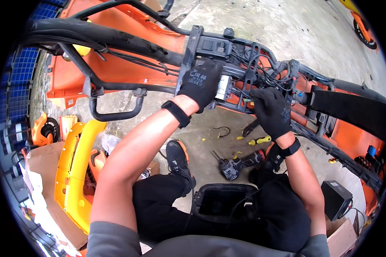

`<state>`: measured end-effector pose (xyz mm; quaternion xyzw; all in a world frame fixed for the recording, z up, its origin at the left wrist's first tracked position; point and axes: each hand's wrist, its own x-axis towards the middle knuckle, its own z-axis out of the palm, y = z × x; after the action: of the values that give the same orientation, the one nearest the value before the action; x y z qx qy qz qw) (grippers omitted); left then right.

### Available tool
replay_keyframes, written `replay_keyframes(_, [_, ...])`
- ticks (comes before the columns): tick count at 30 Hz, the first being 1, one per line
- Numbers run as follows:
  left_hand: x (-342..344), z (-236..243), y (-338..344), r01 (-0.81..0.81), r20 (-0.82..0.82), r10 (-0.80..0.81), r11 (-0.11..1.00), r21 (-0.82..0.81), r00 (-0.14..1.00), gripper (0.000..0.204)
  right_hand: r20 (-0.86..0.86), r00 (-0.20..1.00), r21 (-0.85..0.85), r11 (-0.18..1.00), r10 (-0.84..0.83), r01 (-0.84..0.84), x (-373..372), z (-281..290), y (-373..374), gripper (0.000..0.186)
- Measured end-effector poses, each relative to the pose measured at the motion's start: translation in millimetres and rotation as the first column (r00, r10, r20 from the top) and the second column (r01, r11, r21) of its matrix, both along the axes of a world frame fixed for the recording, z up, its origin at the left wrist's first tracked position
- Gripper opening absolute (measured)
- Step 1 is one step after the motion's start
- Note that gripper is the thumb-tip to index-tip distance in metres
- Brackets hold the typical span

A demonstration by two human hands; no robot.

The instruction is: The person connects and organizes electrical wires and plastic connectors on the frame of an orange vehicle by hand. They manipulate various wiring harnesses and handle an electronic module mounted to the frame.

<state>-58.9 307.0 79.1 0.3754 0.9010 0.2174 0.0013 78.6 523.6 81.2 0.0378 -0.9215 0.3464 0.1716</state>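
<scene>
A stripped scooter frame with black tubes and orange panels lies across the top of the view. My left hand, in a black glove, grips a small grey box-shaped electrical module with a white label, held against the frame's middle bracket. My right hand, also gloved, holds a thin tool with a green handle, its tip pointing at the module amid a tangle of black wires.
On the concrete floor below lie a cordless drill, a yellow-handled screwdriver, pliers and a wire loop. A yellow body panel and cardboard box are at left. A black tray rests on my lap; a black box sits right.
</scene>
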Motion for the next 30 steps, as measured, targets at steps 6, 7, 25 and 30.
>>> replay_keyframes(6, [-21, -9, 6, -0.046, -0.024, 0.046, 0.999, 0.011, 0.999, 0.012, 0.004, 1.0, 0.015, 1.0, -0.008, 0.008, 1, 4, -1, 0.018])
replay_keyframes(7, [-21, -11, 4, -0.042, -0.036, 0.042, 0.999, 0.006, 0.998, 0.011, -0.003, 1.0, 0.015, 1.0, 0.001, -0.001, 1, 5, -2, 0.019])
replay_keyframes(25, [-9, 15, 9, -0.035, -0.013, 0.033, 0.986, -0.161, 0.999, 0.019, -0.026, 0.999, 0.036, 0.999, 0.019, -0.018, 4, 7, -3, 0.015])
replay_keyframes(30, [-19, 4, 6, -0.037, -0.013, 0.036, 0.99, -0.14, 0.999, 0.016, -0.052, 0.998, 0.025, 0.999, 0.022, -0.021, 4, 1, -2, 0.015])
